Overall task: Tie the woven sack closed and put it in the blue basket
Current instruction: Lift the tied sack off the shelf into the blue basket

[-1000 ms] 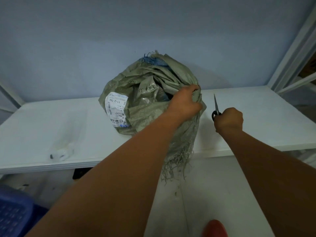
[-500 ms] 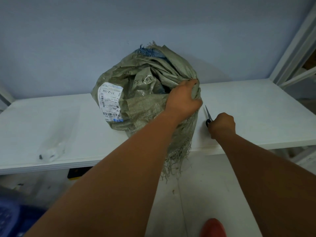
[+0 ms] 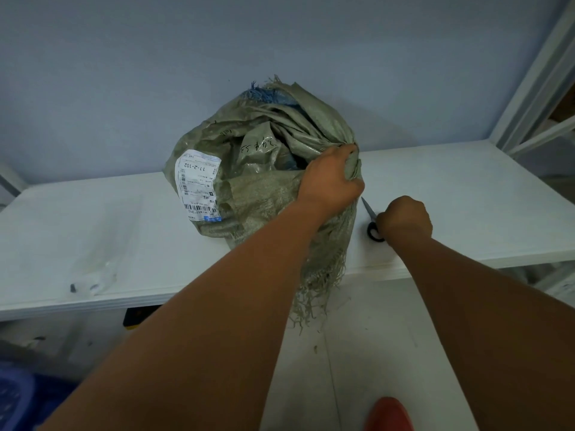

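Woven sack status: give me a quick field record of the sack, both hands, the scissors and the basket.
sack: woven sack on white shelf, neck bunched, no tie visible
left hand: left hand gripping the bunched neck
right hand: right hand closed on scissors, blades on the shelf, pointing toward the sack
basket: blue basket on the floor, lower left, partly in frame

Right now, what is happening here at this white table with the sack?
A person stands at the white table working on a grey-green woven sack with a white shipping label. The left hand bunches the sack's frayed mouth in a fist, and the loose threads hang over the table edge. The right hand holds black-handled scissors low on the table beside the sack. No tie is visible yet. The blue plastic basket is on the floor at lower left.
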A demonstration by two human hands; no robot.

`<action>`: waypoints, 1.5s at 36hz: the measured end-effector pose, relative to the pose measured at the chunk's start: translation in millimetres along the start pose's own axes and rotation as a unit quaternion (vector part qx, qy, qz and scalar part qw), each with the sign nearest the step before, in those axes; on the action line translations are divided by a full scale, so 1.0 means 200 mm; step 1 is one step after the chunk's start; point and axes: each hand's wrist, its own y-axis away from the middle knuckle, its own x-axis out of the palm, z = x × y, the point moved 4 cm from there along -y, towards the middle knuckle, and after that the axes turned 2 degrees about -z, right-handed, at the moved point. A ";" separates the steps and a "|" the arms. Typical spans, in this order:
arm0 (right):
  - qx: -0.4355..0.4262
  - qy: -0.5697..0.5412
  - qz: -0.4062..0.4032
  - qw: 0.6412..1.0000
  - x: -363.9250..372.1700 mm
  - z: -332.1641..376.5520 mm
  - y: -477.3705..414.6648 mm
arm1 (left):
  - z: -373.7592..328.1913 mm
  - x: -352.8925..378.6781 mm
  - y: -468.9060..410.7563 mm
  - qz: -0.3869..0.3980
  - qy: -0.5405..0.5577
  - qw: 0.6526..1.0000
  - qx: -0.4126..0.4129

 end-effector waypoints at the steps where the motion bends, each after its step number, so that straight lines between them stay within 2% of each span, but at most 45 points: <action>1: -0.010 -0.008 -0.013 1.000 -0.02 0.02 0.00 | 0.00 0.00 0.00 0.001 0.005 1.000 -0.001; 4: -0.050 -0.082 -0.046 0.994 -0.07 0.13 0.02 | -0.02 -0.02 0.00 -0.007 0.040 0.999 -0.007; 7: -0.095 -0.171 -0.080 0.977 -0.13 0.27 0.06 | -0.04 -0.08 0.01 -0.061 0.129 0.989 -0.038; 10: -0.138 -0.215 -0.109 0.961 -0.19 0.41 0.10 | -0.06 -0.15 0.03 -0.109 0.205 0.971 -0.062; 16: -0.149 -0.320 -0.152 0.923 -0.34 0.62 0.23 | -0.11 -0.35 0.01 -0.163 0.287 0.941 -0.074; 20: -0.111 -0.418 -0.101 0.896 -0.43 0.75 0.31 | -0.15 -0.49 0.03 -0.189 0.327 0.922 -0.081; 25: -0.025 -0.535 0.094 0.839 -0.44 0.90 0.45 | -0.13 -0.57 0.16 -0.180 0.356 0.909 -0.124; 27: -0.019 -0.512 0.129 0.849 -0.43 0.92 0.51 | -0.09 -0.60 0.21 -0.176 0.361 0.904 -0.146; 31: -0.014 -0.475 0.132 0.870 -0.43 0.94 0.63 | -0.09 -0.69 0.31 -0.148 0.404 0.882 -0.191; 33: -0.022 -0.466 0.128 0.876 -0.44 0.96 0.68 | -0.09 -0.73 0.37 -0.133 0.471 0.841 -0.230; 35: -0.035 -0.452 0.116 0.884 -0.45 0.97 0.73 | -0.08 -0.77 0.41 -0.092 0.544 0.782 -0.291; 37: -0.053 -0.430 0.099 0.896 -0.45 0.98 0.77 | -0.03 -0.80 0.44 -0.089 0.548 0.766 -0.323; 38: -0.065 -0.421 0.096 0.899 -0.44 0.99 0.80 | 0.01 -0.82 0.46 -0.111 0.508 0.788 -0.330; 41: -0.110 -0.392 0.090 0.909 -0.43 1.02 0.88 | 0.14 -0.89 0.53 -0.187 0.259 0.901 -0.294; 44: -0.181 -0.338 0.079 0.920 -0.45 1.07 0.97 | 0.16 -0.94 0.60 -0.191 0.104 0.964 -0.153; 47: -0.222 -0.318 0.076 0.919 -0.49 1.10 1.06 | 0.15 -1.02 0.64 -0.188 0.021 0.981 -0.051; 51: -0.207 -0.358 0.093 0.906 -0.49 1.09 1.18 | 0.13 -1.12 0.74 -0.204 -0.021 0.979 -0.001; 54: -0.223 -0.364 0.112 0.898 -0.48 1.08 1.30 | 0.14 -1.15 0.81 -0.184 -0.031 0.982 0.008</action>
